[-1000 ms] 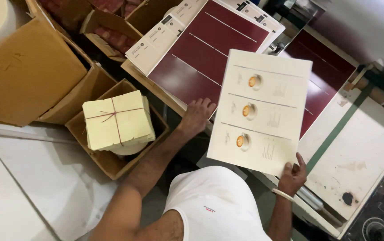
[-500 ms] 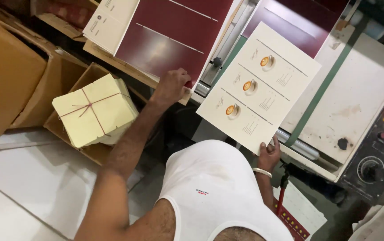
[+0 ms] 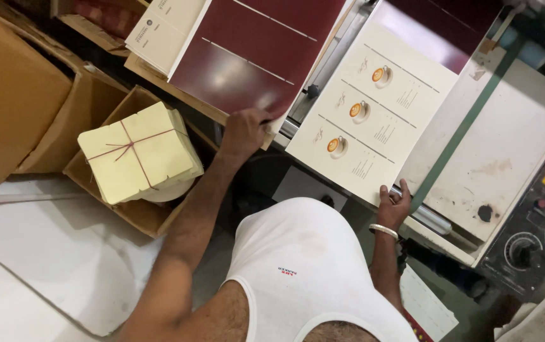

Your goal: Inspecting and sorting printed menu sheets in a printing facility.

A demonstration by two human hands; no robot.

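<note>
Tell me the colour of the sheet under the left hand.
Dark maroon sheet with thin pale lines, under the left hand; head view shows it best.

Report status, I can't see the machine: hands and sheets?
Left hand on maroon sheet corner. Right hand grips cream sheet edge. Nothing blocking.

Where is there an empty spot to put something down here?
The white machine top, between the green strip and the control panel, looks bare. So does the pale surface below the open box. It is crowded by the left hand on the maroon sheets and the right hand holding the cream sheet.
</note>
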